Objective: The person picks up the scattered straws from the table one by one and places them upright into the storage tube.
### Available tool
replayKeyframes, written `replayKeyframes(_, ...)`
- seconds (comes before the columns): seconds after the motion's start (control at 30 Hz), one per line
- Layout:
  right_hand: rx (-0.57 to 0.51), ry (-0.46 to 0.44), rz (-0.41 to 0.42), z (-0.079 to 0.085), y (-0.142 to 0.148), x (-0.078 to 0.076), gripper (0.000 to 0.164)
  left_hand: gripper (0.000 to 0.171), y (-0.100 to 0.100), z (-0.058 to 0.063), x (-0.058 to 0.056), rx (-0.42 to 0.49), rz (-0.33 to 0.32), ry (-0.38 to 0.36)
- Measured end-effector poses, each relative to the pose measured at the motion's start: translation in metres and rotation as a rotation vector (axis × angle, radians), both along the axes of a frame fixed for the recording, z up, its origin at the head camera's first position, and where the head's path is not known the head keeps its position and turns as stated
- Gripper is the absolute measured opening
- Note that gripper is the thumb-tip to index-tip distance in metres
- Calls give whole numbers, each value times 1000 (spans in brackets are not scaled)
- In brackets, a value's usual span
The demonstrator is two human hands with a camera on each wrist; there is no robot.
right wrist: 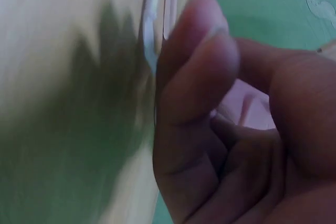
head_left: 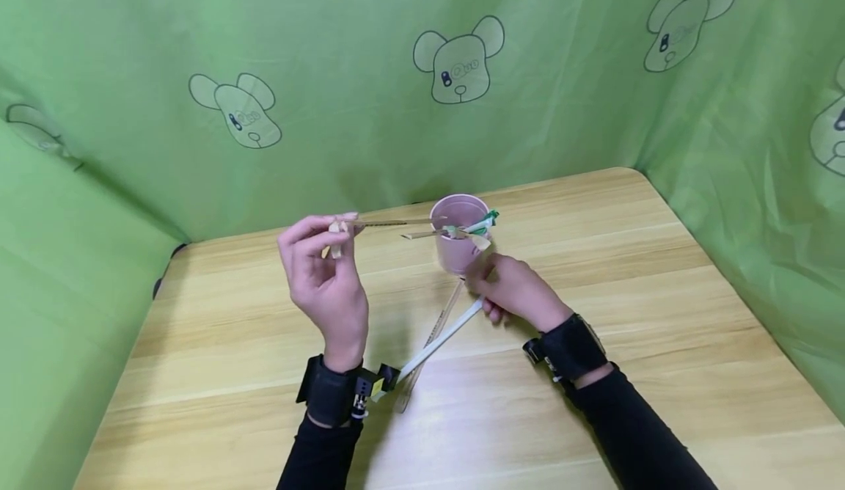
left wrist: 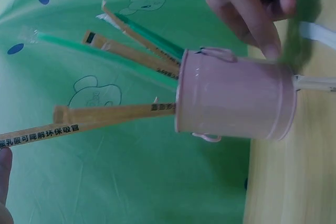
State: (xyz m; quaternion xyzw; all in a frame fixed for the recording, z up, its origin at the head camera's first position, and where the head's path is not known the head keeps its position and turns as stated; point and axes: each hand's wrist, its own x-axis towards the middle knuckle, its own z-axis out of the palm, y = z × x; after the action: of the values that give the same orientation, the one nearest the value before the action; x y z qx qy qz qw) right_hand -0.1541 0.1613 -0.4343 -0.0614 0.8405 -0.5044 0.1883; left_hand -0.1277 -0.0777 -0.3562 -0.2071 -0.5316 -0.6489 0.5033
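My left hand (head_left: 330, 277) is raised left of a small pink bucket (head_left: 455, 255), pinching a paper-wrapped straw (head_left: 389, 223) near one end. Its other end reaches toward the bucket's mouth. In the left wrist view, dark printing runs along this held straw (left wrist: 39, 135). Several brown-wrapped and green straws stick out of the bucket. My right hand (head_left: 518, 292) hovers beside the bucket's lower right, fingers bent, with nothing visibly held. Close to its fingers lies the end of a white straw (head_left: 442, 337) on the table; it crosses a brown-wrapped straw (head_left: 412, 384).
The light wooden table (head_left: 660, 343) has a rounded far right corner. Green curtains (head_left: 363, 108) printed with bear heads surround the table behind and at both sides. The bucket stands near the far edge.
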Motion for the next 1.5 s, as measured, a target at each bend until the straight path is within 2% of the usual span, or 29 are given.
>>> replayKeyframes(0.13, -5, -22, 28, -4, -10, 5, 23, 8, 2, -5, 1, -63, -41, -33)
replayKeyframes(0.3, 90, 50, 65, -11, -17, 7, 22, 10, 2, -10, -1, -172, -37, -67)
replayKeyframes(0.4, 159, 139, 92, -14, -20, 7, 20, 12, 2, -11, -3, -226, -37, -71)
replayKeyframes(0.47, 215, 232, 103, -16, -21, 7, 18, 12, 1, -12, -3, -270, -26, -66)
replayKeyframes(0.57, 298, 375, 102, -16, -25, 9, 14, 10, 1, -13, -5, -357, 33, -51)
replayKeyframes(0.67, 345, 467, 96, -16, -29, 12, 14, 9, 2, -13, -6, -433, 103, -27)
replayKeyframes(0.73, 351, 474, 95, -16, -31, 13, 13, 11, 2, -13, -6, -467, 137, -11)
replayKeyframes(0.83, 345, 481, 95, -15, -33, 14, 13, 13, 2, -12, -6, -500, 148, 8)
replayKeyframes(1.17, 344, 483, 79, -14, -34, 14, 16, 16, 1, -14, -7, -556, 114, -26)
replayKeyframes(1.3, 364, 478, 67, -12, -35, 15, 17, 18, 1, -16, -7, -573, 71, -81)
replayKeyframes(1.5, 369, 469, 42, -11, -36, 15, 17, 22, 4, -19, -9, -619, -32, -225)
